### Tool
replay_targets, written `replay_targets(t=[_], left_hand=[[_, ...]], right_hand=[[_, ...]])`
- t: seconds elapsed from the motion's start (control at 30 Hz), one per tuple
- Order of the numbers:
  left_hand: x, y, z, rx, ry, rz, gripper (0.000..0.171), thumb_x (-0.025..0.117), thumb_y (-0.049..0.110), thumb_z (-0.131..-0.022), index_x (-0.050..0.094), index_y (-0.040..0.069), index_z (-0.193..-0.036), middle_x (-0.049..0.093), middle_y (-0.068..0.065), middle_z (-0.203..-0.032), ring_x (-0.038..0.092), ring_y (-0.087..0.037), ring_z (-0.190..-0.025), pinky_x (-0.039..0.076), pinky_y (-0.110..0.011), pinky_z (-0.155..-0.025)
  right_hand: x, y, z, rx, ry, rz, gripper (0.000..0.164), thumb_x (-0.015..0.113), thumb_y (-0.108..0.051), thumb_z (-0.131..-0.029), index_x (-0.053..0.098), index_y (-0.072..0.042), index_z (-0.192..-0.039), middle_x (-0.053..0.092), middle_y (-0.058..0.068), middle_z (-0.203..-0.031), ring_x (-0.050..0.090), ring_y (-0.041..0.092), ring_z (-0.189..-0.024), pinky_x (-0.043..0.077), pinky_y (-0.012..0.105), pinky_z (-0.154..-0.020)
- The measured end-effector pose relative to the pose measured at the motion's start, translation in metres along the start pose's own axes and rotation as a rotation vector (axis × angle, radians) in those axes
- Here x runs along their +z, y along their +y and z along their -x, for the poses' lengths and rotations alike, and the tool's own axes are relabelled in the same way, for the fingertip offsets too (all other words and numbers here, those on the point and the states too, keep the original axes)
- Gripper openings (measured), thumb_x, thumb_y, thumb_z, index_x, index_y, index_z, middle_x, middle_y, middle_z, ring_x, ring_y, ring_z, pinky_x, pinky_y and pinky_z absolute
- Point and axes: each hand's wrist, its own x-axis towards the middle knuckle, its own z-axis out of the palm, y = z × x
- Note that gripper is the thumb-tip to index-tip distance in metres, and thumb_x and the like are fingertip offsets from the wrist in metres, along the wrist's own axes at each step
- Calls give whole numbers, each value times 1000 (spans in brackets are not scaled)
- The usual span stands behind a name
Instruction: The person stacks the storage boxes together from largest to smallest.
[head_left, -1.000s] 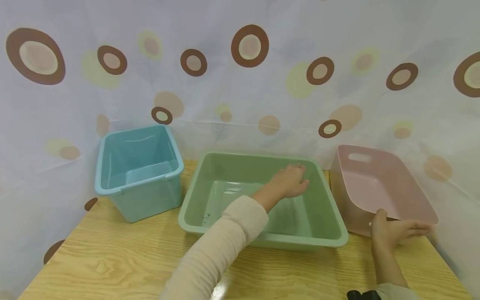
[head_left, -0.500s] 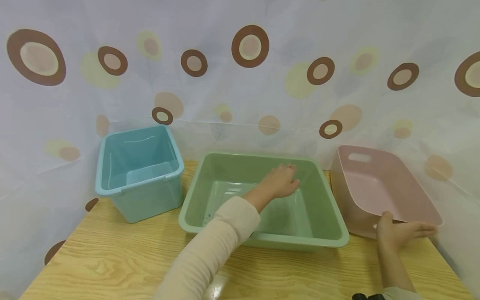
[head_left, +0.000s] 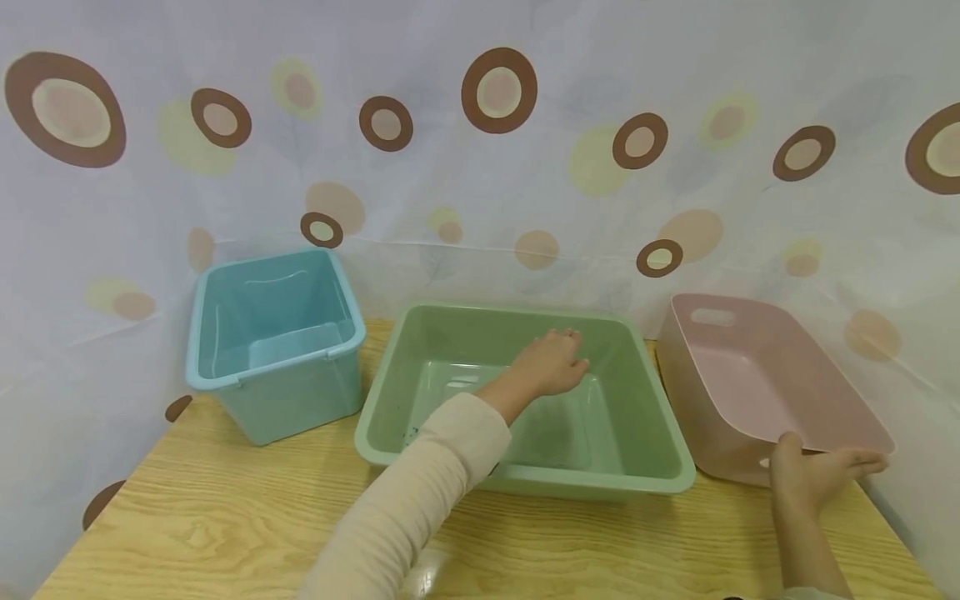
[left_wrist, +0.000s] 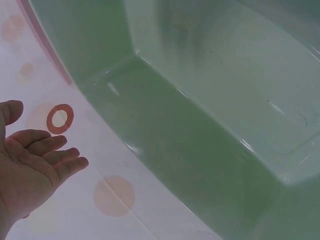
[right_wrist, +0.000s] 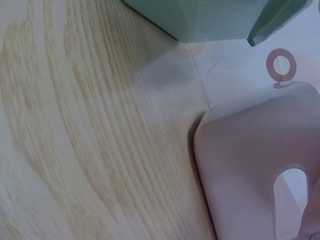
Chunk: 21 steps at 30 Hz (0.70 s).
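A green basin (head_left: 525, 477) stands in the middle of the wooden table, with my left hand (head_left: 543, 364) held over it, palm down and holding nothing. In the left wrist view the fingers of my left hand (left_wrist: 37, 162) are loosely extended, apart from the basin wall (left_wrist: 150, 135). On the right sits a pink bin (head_left: 757, 375) with handle holes at its ends. My right hand (head_left: 813, 483) is at the near end of that bin, thumb up by the rim and fingers straight out to the right along the corner. A sliver of it shows beside the handle hole in the right wrist view.
A light blue bin (head_left: 292, 392) stands at the left, beside the green basin. The wooden table (head_left: 202, 517) stretches along the front. A white curtain (head_left: 435, 167) with round patterns hangs close behind all three containers.
My right hand and the near end of the pink bin have shifted right and slightly toward me. My left hand has drifted left over the green basin, which has stayed put.
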Motion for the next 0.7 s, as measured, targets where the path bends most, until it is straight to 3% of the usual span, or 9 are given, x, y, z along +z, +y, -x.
replay_targets(t=[0.13, 0.3, 0.47, 0.7], left_hand=[[1, 0, -1, 0, -4, 6, 49, 34, 29, -101, 30, 8, -145, 31, -7, -151, 25, -26, -141, 27, -38, -115], [2, 4, -2, -3, -14, 20, 50, 34, 29, -101, 28, 8, -146, 30, -7, -152, 25, -25, -141, 26, -37, -115], [6, 10, -3, -2, -25, 37, 52, 35, 31, -100, 27, 9, -146, 29, -4, -152, 25, -22, -142, 26, -34, -115], [13, 22, -5, 55, -29, 15, 52, 35, 31, -100, 27, 10, -147, 29, -4, -152, 27, -18, -141, 28, -30, -114]], right_hand=[[-4, -3, 1, -28, -14, 10, 90, 33, -1, -78, -34, -11, -138, -42, 1, -145, -30, 5, -132, -9, 16, -110], [-9, -5, 1, -68, -34, 83, 88, 31, 0, -77, -34, -8, -136, -43, 5, -144, -35, 10, -131, -11, 19, -111], [-14, -4, -1, -87, -62, 138, 88, 31, -2, -77, -35, -5, -135, -43, 9, -143, -32, 15, -133, -8, 23, -113], [-25, -3, -3, -89, -127, 234, 87, 32, -7, -80, -35, -2, -134, -42, 14, -143, -24, 24, -137, -6, 31, -116]])
